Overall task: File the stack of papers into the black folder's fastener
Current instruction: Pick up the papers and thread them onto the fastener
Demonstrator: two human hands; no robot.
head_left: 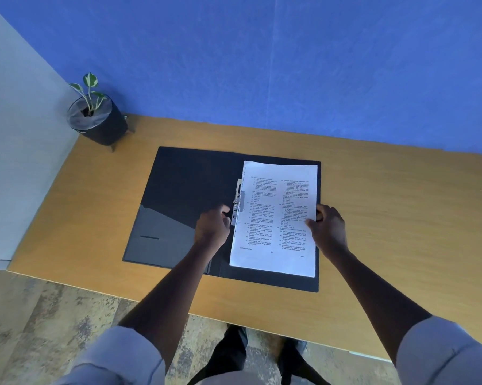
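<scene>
The stack of papers (pixel 276 218) lies on the right half of the open black folder (pixel 178 195), long axis away from the person. The right hand (pixel 327 227) pinches its right edge. The left hand (pixel 213 225), fingers curled, seems to touch the fastener (pixel 237 202) at the papers' left edge.

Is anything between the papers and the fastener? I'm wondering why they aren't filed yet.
Nothing visible does. The papers lie on the open folder, left edge against the fastener. The left hand is at the fastener; the right hand grips the papers' right edge.
</scene>
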